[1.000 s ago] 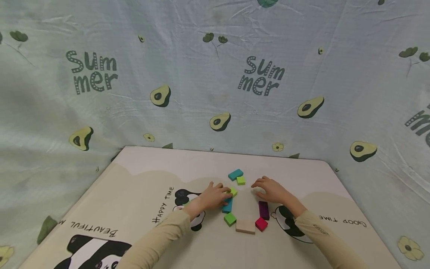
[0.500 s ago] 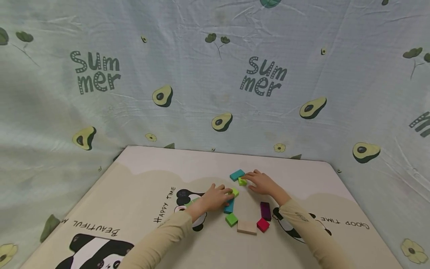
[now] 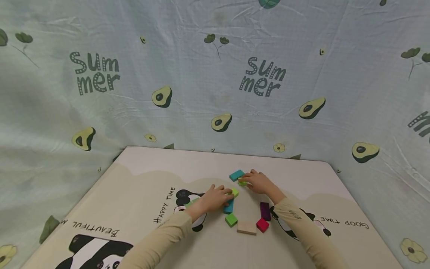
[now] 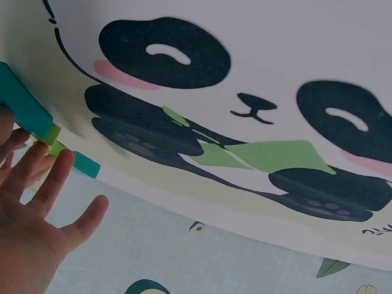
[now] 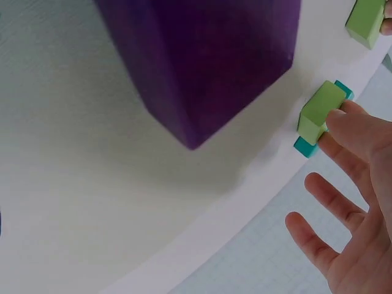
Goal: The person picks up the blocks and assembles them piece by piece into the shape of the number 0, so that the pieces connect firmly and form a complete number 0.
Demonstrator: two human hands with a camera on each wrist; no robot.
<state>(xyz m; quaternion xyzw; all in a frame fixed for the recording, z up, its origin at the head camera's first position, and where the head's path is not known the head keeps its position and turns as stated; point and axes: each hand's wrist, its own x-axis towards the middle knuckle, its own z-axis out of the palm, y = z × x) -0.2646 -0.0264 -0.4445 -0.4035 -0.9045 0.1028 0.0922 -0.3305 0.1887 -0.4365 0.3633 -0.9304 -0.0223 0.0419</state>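
Note:
My left hand (image 3: 213, 198) rests by a lime-green block (image 3: 235, 192) and the teal block (image 3: 229, 207) in front of it. Its fingertips touch the lime-green block, while the other fingers spread fairly straight in the left wrist view. Farther back, my right hand (image 3: 260, 182) pinches a second lime-green block (image 5: 320, 109) between thumb and index finger, its other fingers spread. Right behind that one lies another teal block (image 3: 236, 175). The fingers partly cover both lime-green blocks.
Nearer on the panda-printed table (image 3: 134, 179) lie a green block (image 3: 231, 219), a plain wooden block (image 3: 246, 228), a red block (image 3: 262, 225) and a purple block (image 3: 265, 211), curving round in an arc. A patterned cloth (image 3: 188, 123) hangs behind the table.
My right hand has moved back and left from above the purple block to the far lime-green block, and now pinches it. My left hand has stayed by its blocks.

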